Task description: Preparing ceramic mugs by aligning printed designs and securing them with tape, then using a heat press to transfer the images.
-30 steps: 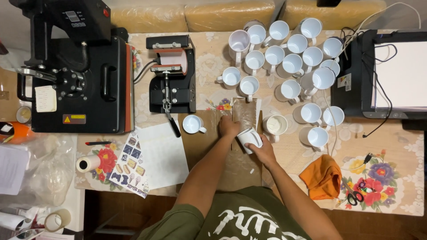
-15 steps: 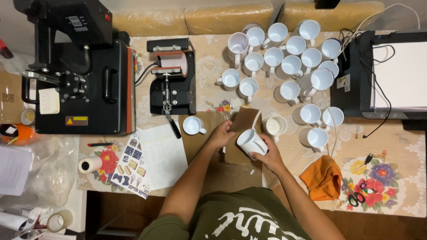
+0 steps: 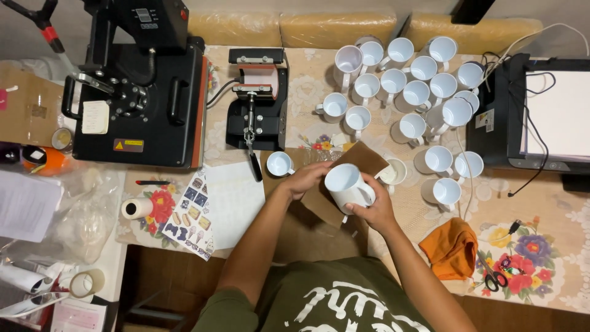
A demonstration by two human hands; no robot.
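Mug (image 3: 346, 185), white and tilted, sat gripped between both hands near the table's (image 3: 541, 212) front edge; right hand (image 3: 376, 209) curled fingers around its handle side, left hand (image 3: 307, 179) pressed brown paper (image 3: 353, 165) against it.

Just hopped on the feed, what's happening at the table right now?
A person is holding a white mug over the table in both hands: the right hand grips it from the handle side, and the left hand is at its other side, against a brown sheet beneath it. A crowd of blank white mugs stands further back. A small mug press and a large black heat press sit on the left, with an orange cloth near the right arm.
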